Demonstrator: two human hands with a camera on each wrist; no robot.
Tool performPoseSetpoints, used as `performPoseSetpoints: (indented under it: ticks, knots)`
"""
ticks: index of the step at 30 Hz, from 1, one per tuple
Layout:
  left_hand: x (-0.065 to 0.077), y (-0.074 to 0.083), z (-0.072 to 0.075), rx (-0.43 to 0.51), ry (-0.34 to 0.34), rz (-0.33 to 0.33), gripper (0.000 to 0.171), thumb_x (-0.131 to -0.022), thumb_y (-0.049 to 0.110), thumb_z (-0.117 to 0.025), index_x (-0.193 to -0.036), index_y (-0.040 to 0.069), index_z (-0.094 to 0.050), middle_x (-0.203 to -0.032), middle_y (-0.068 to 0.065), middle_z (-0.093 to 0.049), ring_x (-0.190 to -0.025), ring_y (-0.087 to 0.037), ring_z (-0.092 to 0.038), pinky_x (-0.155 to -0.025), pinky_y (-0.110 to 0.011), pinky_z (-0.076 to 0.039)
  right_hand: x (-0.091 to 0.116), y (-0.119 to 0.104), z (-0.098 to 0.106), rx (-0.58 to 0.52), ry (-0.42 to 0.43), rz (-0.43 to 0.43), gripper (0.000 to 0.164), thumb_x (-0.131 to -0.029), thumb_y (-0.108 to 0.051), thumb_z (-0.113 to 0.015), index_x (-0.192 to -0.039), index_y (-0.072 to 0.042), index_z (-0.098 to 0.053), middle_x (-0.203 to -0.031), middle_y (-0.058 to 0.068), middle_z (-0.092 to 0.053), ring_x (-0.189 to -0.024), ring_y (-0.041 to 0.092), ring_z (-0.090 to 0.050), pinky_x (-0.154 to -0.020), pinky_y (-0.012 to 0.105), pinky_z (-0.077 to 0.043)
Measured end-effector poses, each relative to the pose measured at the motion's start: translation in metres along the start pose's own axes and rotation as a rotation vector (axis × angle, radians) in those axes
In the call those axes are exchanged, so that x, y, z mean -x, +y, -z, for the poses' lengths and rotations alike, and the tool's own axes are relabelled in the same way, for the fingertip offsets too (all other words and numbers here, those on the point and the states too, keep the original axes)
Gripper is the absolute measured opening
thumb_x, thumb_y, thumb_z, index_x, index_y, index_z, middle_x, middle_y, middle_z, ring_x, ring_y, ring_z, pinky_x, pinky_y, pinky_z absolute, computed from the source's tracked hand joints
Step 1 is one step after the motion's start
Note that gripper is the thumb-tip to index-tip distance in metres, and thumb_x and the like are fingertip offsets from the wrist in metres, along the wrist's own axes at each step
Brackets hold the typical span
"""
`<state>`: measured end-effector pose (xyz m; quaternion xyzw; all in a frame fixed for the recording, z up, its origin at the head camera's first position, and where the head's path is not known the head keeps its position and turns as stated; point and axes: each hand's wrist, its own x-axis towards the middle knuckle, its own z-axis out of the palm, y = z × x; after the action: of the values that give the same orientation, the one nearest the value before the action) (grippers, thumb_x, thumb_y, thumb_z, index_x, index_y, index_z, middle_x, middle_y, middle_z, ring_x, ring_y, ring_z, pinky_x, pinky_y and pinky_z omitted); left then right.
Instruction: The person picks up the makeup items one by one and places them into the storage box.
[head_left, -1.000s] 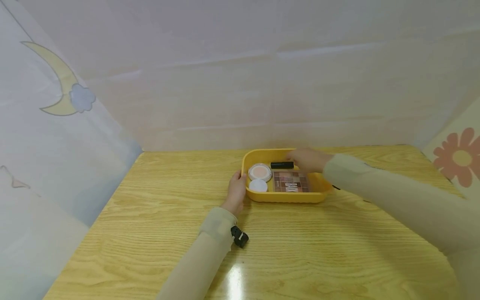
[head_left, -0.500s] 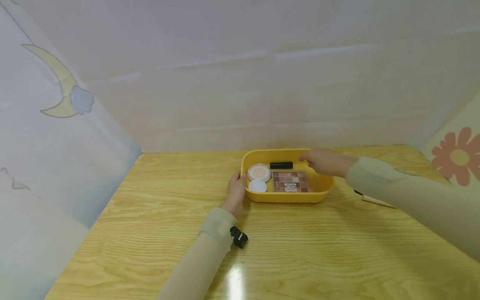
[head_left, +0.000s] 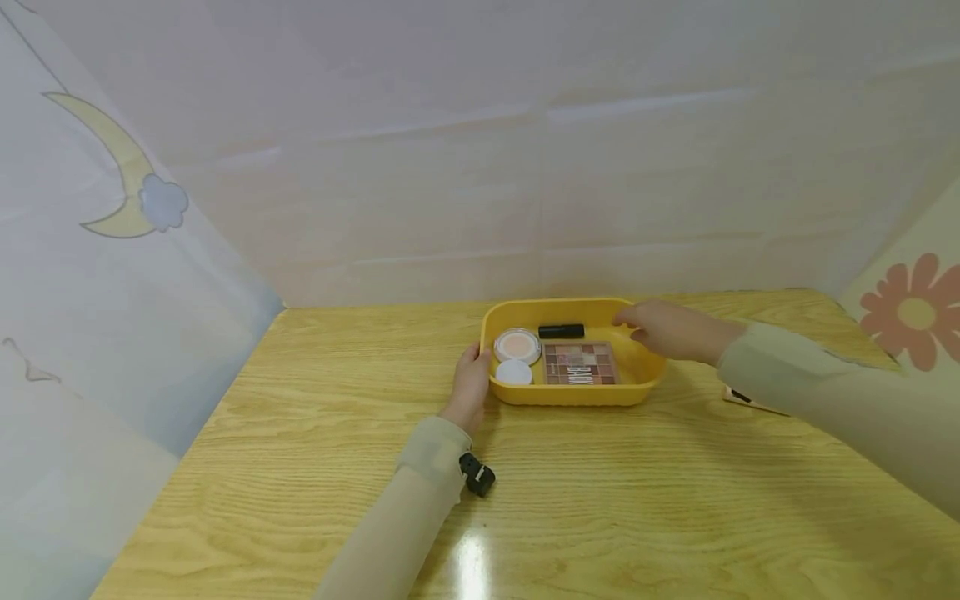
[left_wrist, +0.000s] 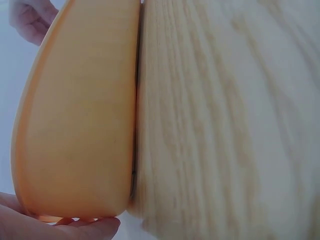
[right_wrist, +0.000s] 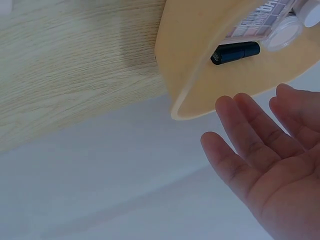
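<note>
A yellow plastic storage basket [head_left: 570,394] stands on the wooden table. My left hand [head_left: 468,387] grips its left end, and in the left wrist view its fingers [left_wrist: 95,230] lie along that end. Inside are a round compact [head_left: 517,346], a white round container [head_left: 514,372], an eyeshadow palette [head_left: 579,364] and a black lipstick-like tube [head_left: 561,331]. Over the basket's right end hovers my right hand [head_left: 663,327]. Its fingers are loosely spread in the right wrist view and hold nothing; the black tube [right_wrist: 235,52] lies apart from them.
To the right of the basket, a slim beige-and-black item [head_left: 750,401] lies on the table [head_left: 315,467], partly hidden by my right sleeve. A pale fabric backdrop [head_left: 420,167] rises behind the table's far edge.
My right hand has drawn back to the right from beside the black tube, leaving it in the basket. The left hand keeps its grip on the basket's end.
</note>
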<state>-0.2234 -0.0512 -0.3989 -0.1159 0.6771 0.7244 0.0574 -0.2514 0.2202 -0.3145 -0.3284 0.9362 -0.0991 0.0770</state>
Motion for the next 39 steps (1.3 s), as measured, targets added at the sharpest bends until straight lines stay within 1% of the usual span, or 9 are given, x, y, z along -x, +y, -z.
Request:
performPoseSetpoints:
  ticks: [6, 11, 19, 24, 31, 34, 39]
  knots:
    - [-0.001, 0.000, 0.001, 0.001, 0.008, -0.004, 0.047, -0.106, 0.014, -0.034, -0.149, -0.004, -0.030, -0.153, -0.020, -0.030, -0.142, -0.030, -0.025, -0.116, -0.043, -0.022, 0.009, 0.004, 0.000, -0.026, 0.009, -0.011, 0.032, -0.088, 0.011, -0.062, -0.119, 0.013, -0.059, -0.112, 0.028, -0.063, -0.102, 0.042, -0.061, -0.082, 0.049, -0.054]
    - [-0.002, 0.000, 0.002, -0.005, 0.017, -0.010, 0.046, -0.106, 0.014, -0.034, -0.149, -0.005, -0.031, -0.153, -0.020, -0.031, -0.142, -0.030, -0.025, -0.116, -0.043, -0.022, 0.015, 0.007, 0.001, -0.037, 0.016, -0.023, 0.032, -0.088, 0.010, -0.062, -0.119, 0.014, -0.059, -0.113, 0.029, -0.063, -0.101, 0.043, -0.061, -0.082, 0.051, -0.053]
    - [-0.001, -0.001, 0.002, -0.007, 0.015, -0.013, 0.046, -0.106, 0.014, -0.034, -0.149, -0.005, -0.031, -0.153, -0.020, -0.031, -0.142, -0.031, -0.026, -0.116, -0.043, -0.023, 0.027, 0.014, -0.002, -0.024, 0.047, -0.016, 0.031, -0.087, 0.007, -0.066, -0.117, 0.013, -0.061, -0.111, 0.027, -0.064, -0.097, 0.040, -0.063, -0.080, 0.050, -0.054]
    - [-0.002, -0.002, 0.002, -0.012, 0.014, -0.005, 0.047, -0.106, 0.014, -0.034, -0.149, -0.004, -0.030, -0.153, -0.020, -0.031, -0.142, -0.031, -0.026, -0.116, -0.044, -0.022, 0.035, 0.019, -0.004, -0.018, 0.057, -0.020, 0.032, -0.086, 0.006, -0.067, -0.116, 0.013, -0.061, -0.109, 0.026, -0.065, -0.096, 0.040, -0.064, -0.077, 0.049, -0.055]
    - [-0.003, -0.003, 0.002, -0.013, 0.007, -0.015, 0.047, -0.106, 0.014, -0.034, -0.149, -0.005, -0.029, -0.154, -0.020, -0.030, -0.142, -0.031, -0.025, -0.116, -0.044, -0.022, 0.045, 0.027, -0.007, -0.022, 0.087, -0.034, 0.033, -0.085, 0.006, -0.068, -0.116, 0.013, -0.061, -0.109, 0.027, -0.065, -0.095, 0.041, -0.063, -0.077, 0.050, -0.055]
    - [-0.002, -0.002, 0.003, -0.013, 0.008, -0.014, 0.047, -0.106, 0.014, -0.034, -0.149, -0.005, -0.029, -0.154, -0.020, -0.030, -0.142, -0.031, -0.025, -0.116, -0.044, -0.022, 0.050, 0.030, -0.008, -0.019, 0.092, -0.035, 0.033, -0.085, 0.005, -0.069, -0.116, 0.013, -0.061, -0.108, 0.026, -0.065, -0.094, 0.040, -0.063, -0.075, 0.049, -0.055]
    - [-0.004, -0.002, 0.002, -0.015, 0.006, -0.016, 0.047, -0.106, 0.015, -0.034, -0.149, -0.005, -0.030, -0.153, -0.021, -0.031, -0.142, -0.032, -0.026, -0.116, -0.044, -0.023, 0.058, 0.034, -0.010, -0.025, 0.083, -0.063, 0.034, -0.086, 0.003, -0.068, -0.117, 0.013, -0.060, -0.109, 0.025, -0.065, -0.094, 0.039, -0.064, -0.075, 0.048, -0.056]
